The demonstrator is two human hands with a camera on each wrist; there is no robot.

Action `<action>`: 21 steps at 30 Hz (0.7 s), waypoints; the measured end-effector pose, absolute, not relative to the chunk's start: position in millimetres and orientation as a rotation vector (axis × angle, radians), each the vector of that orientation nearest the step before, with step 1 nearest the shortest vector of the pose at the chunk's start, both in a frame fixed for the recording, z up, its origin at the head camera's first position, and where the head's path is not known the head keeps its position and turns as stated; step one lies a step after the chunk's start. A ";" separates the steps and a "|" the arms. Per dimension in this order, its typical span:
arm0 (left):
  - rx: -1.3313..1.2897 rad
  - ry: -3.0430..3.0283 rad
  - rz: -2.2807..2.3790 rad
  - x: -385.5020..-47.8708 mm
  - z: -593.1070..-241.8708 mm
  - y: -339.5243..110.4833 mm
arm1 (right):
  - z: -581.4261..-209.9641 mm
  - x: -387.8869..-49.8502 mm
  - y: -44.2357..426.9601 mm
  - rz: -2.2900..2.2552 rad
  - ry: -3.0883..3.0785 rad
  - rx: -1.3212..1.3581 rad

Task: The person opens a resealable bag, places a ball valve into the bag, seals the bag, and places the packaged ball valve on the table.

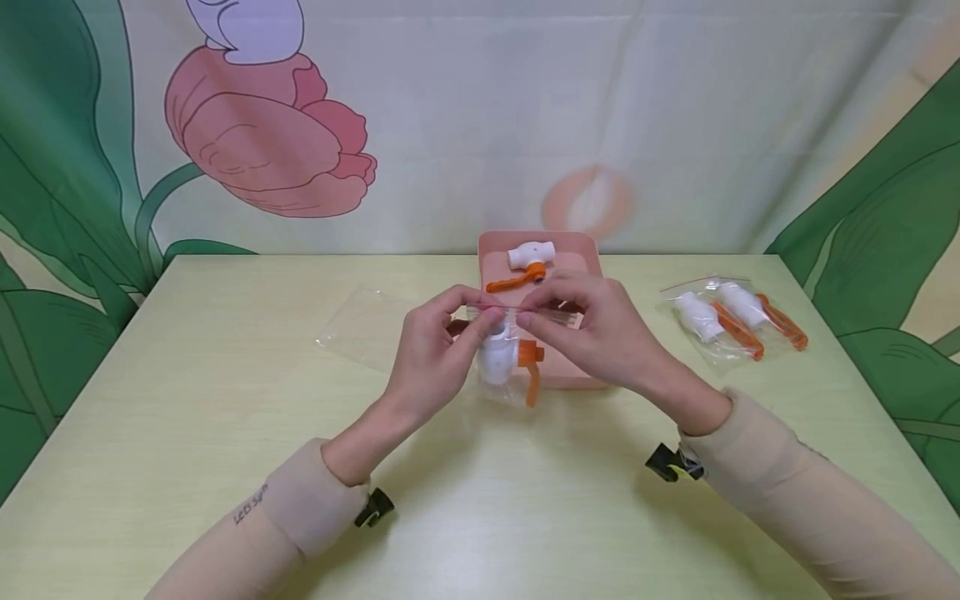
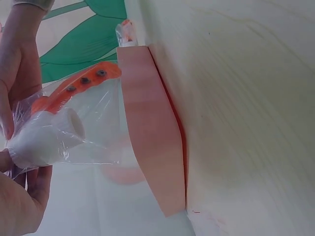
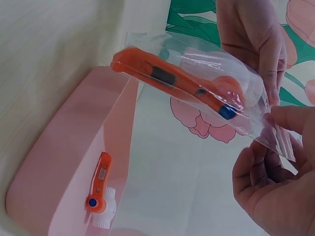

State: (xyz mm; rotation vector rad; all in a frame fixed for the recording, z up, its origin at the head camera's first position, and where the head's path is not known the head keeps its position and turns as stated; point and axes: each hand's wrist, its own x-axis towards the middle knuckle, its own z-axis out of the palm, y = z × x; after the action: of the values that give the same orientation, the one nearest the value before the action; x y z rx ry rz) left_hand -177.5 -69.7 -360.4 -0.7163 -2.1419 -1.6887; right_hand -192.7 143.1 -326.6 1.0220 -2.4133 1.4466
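Observation:
Both hands hold a clear zip bag (image 3: pixel 197 64) by its top strip, in front of the pink tray. Inside hangs a white ball valve (image 1: pixel 497 358) with an orange lever handle (image 3: pixel 162 76). My left hand (image 1: pixel 438 346) pinches the strip between thumb and fingers. Close beside it, my right hand (image 1: pixel 592 329) pinches the same strip, thumb and forefinger near the bag's middle. In the left wrist view the bagged valve (image 2: pixel 42 137) shows from below, both hands at its upper end.
A pink tray (image 1: pixel 592 379) stands behind the bag, holding a loose valve (image 1: pixel 532 254) with an orange handle. Two bagged valves (image 1: pixel 701 317) lie at the right on the table (image 1: pixel 480 517). A flat clear bag (image 1: pixel 352 329) lies to the left of the tray.

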 end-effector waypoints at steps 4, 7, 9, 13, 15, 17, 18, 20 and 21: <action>-0.748 -2.145 -1.680 -177.0 -361.0 -70.4 | -325.8 -192.1 141.0 1.402 -2.406 1.041; -0.765 -2.154 -1.679 -177.2 -361.8 -70.7 | -325.1 -191.6 139.9 1.377 -2.408 1.048; -0.780 -2.157 -1.686 -177.5 -362.3 -70.9 | -325.0 -191.6 139.9 1.371 -2.404 1.054; -0.811 -2.164 -1.678 -177.7 -363.1 -71.3 | -326.2 -192.4 140.2 1.360 -2.386 1.077; -0.833 -2.170 -1.654 -177.7 -363.4 -71.6 | -326.6 -192.6 140.4 1.342 -2.370 1.093; -0.866 -2.165 -1.625 -178.1 -363.6 -72.2 | -326.9 -193.0 140.4 1.303 -2.353 1.117; -0.887 -2.160 -1.604 -178.3 -363.5 -72.3 | -327.0 -193.0 140.3 1.280 -2.344 1.129; -0.933 -2.145 -1.549 -179.3 -363.3 -72.5 | -327.1 -192.8 140.0 1.240 -2.330 1.149; -0.952 -2.137 -1.516 -179.9 -363.3 -72.6 | -327.2 -192.6 139.9 1.223 -2.323 1.155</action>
State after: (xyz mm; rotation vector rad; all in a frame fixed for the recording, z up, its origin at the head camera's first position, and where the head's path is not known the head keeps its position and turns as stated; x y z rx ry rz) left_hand -179.9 -72.6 -363.3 -0.9518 -2.1369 -1.5162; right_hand -192.6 139.9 -327.2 1.1546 -2.3232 1.2230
